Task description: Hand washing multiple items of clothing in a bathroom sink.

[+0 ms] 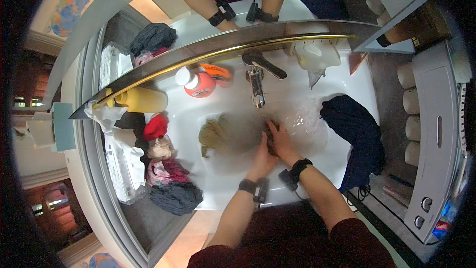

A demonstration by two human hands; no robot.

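Inside a white washbasin (223, 186), an olive-green cloth (212, 134) lies wet below the faucet (257, 89). My left hand (262, 158) and my right hand (284, 143) are close together, right of that cloth. Between them they grip a dark, bunched piece of fabric (273, 139). A hazy blur over the middle of the view hides whether this piece joins the olive cloth. Both wrists wear black straps with small devices.
Dark navy clothing (357, 137) drapes over the right rim. Along the left rim are a red cloth (156, 126), a pink garment (167, 171) and a dark grey garment (176, 197). A red bottle (200, 83) and a yellow bottle (145, 99) stand behind, below a mirror (208, 37).
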